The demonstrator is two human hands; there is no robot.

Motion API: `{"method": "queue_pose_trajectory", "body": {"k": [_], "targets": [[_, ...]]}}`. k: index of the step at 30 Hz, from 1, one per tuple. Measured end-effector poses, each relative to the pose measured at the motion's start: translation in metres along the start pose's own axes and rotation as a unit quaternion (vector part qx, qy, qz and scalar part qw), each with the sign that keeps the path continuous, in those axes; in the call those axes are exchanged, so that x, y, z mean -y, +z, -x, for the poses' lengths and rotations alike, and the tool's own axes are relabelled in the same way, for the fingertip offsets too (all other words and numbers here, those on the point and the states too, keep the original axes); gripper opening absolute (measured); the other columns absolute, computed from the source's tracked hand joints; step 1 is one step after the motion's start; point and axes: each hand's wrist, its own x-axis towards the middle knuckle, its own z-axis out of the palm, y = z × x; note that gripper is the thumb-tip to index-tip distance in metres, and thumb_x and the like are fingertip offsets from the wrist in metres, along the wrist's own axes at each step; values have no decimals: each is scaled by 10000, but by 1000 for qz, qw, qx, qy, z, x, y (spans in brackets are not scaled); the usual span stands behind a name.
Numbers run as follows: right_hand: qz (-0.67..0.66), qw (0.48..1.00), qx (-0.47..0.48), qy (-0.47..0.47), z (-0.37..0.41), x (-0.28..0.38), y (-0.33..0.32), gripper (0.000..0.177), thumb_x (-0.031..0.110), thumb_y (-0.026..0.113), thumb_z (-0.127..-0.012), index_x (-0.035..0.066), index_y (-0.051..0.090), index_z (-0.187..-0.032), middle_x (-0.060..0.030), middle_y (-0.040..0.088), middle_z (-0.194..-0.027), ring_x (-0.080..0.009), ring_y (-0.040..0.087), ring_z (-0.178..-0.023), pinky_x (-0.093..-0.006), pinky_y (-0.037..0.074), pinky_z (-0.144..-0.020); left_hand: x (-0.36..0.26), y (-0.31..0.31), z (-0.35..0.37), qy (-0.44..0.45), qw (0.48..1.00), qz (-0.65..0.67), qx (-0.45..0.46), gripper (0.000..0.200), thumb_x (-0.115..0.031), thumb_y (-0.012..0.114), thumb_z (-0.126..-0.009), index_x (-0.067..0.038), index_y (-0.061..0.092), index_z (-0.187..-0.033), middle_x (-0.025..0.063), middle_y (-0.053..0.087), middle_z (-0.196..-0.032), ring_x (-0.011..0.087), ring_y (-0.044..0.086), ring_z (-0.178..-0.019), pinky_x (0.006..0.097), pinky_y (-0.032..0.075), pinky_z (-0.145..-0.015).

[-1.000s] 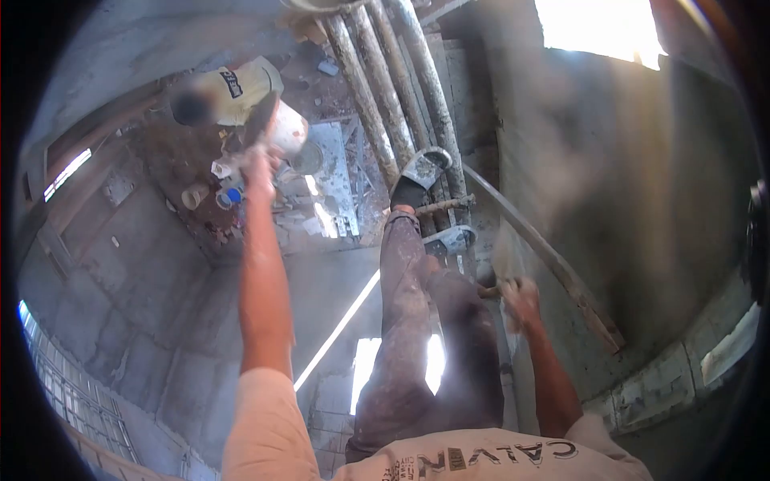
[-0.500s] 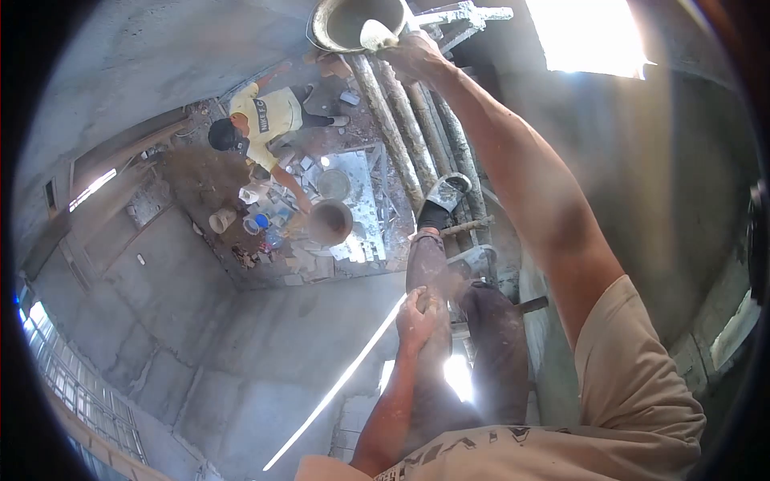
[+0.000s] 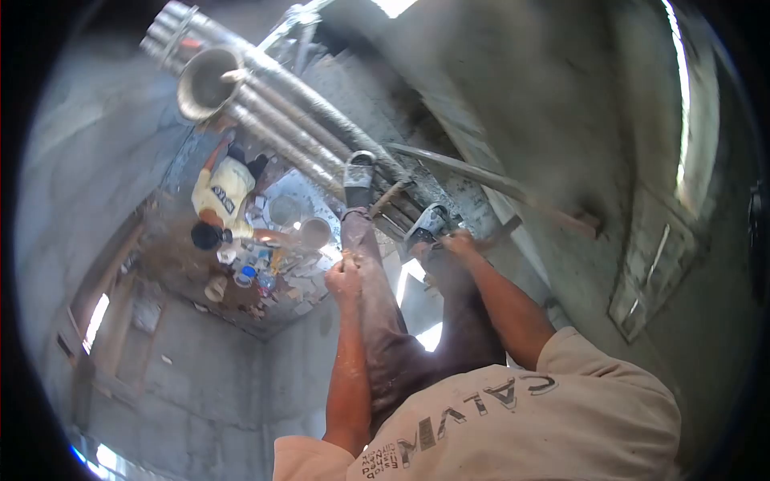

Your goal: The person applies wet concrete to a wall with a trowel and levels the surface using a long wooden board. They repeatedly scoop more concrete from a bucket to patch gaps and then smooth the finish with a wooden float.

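My left hand (image 3: 345, 278) is closed at the side of my left trouser leg (image 3: 378, 309), its fingers pinching the dark cloth. My right hand (image 3: 460, 244) is closed at the lower part of my right trouser leg (image 3: 464, 301), gripping the cloth there; its fingertips are partly hidden. A bucket (image 3: 188, 100) stands on the poles ahead of me, and the light handle of a tool (image 3: 233, 76) sticks out over its rim. The tool's lower end is hidden inside.
My shoes (image 3: 360, 171) rest on a scaffold of round poles (image 3: 285, 132). A wooden bar (image 3: 481, 174) crosses at the right. Below, another person (image 3: 228, 188) in a light shirt reaches toward a second bucket (image 3: 314, 232) amid rubble. Grey walls (image 3: 200, 377) surround the space.
My right hand has let go of the tool at the bucket and come down to my right trouser leg. My view has turned, and the bucket now appears farther left.
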Motion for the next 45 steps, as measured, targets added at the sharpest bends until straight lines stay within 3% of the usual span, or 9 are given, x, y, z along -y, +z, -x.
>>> {"method": "queue_pose_trajectory", "body": {"k": [3, 6, 11, 16, 20, 29, 32, 39, 45], "targets": [[-213, 926, -15, 312, 16, -67, -66, 495, 510, 721, -837, 39, 705, -986, -223, 708, -1084, -255, 704, -859, -426, 550, -728, 13, 19, -4, 69, 997, 6, -30, 283, -200, 625, -936, -10, 756, -1100, 168, 764, -1011, 252, 715, -917, 393, 537, -852], [-320, 856, -194, 356, 11, -114, -132, 594, 488, 777, -828, 9, 625, -1145, -211, 642, -1215, -267, 642, -1019, -433, 506, -857, -1, 39, 5, 100, 993, 61, -2, 318, -178, 631, -935, 22, 720, -1167, 180, 741, -1132, 266, 696, -1043, 384, 522, -936], [-515, 743, -353, 243, -20, -115, -221, 861, 450, 871, -813, -41, 492, -1410, -192, 532, -1434, -287, 540, -1285, -445, 432, -1071, -4, 80, 43, 165, 985, -43, 36, 330, -183, 641, -942, 37, 711, -1179, 191, 735, -1153, 287, 692, -1083, 387, 513, -968], [-625, 658, -415, 61, -29, -104, -244, 542, 298, 892, -793, -50, 685, -1152, -108, 695, -1074, -236, 631, -999, -397, 490, -939, -11, 117, 83, 164, 983, -75, 40, 342, -191, 660, -941, 44, 708, -1186, 198, 730, -1176, 295, 701, -1083, 384, 517, -973], [-517, 741, -409, 127, 1, -97, -250, 472, 138, 885, -782, -36, 657, -1157, -77, 709, -1089, -195, 669, -1013, -360, 532, -931, -13, 137, 98, 169, 976, -63, 125, 359, -198, 666, -948, 48, 693, -1209, 196, 725, -1174, 277, 701, -1070, 364, 526, -951], [-323, 880, -343, 62, 254, -52, -328, 482, 216, 800, -896, -8, 597, -1272, -147, 678, -1126, -250, 638, -1061, -372, 511, -942, -37, 208, 137, 198, 956, 14, 217, 457, -305, 672, -933, 60, 680, -1207, 136, 739, -990, 193, 676, -869, 315, 520, -775], [-277, 904, -324, 19, 351, -72, -374, 466, 217, 786, -905, -6, 601, -1271, -146, 677, -1133, -253, 639, -1065, -373, 514, -948, -47, 253, 138, 82, 944, 120, 297, 541, -403, 678, -940, 26, 665, -1268, 119, 723, -972, 220, 671, -835, 323, 516, -772], [-235, 898, -370, 26, 527, -135, -466, 431, 219, 753, -926, -2, 612, -1268, -144, 675, -1147, -260, 642, -1075, -375, 520, -961, -120, 287, 210, -190, 903, 240, 302, 726, -604, 692, -895, -43, 591, -1344, 156, 560, -1307, 357, 558, -1138, 500, 491, -951], [-241, 828, -500, 83, 623, -223, -486, 403, 221, 726, -944, 1, 621, -1266, -142, 673, -1159, -265, 645, -1084, -377, 525, -972, -60, 329, 190, -77, 919, 166, 350, 722, -607, 661, -902, -9, 608, -1302, 232, 642, -1222, 362, 633, -1097, 470, 512, -931]]}}
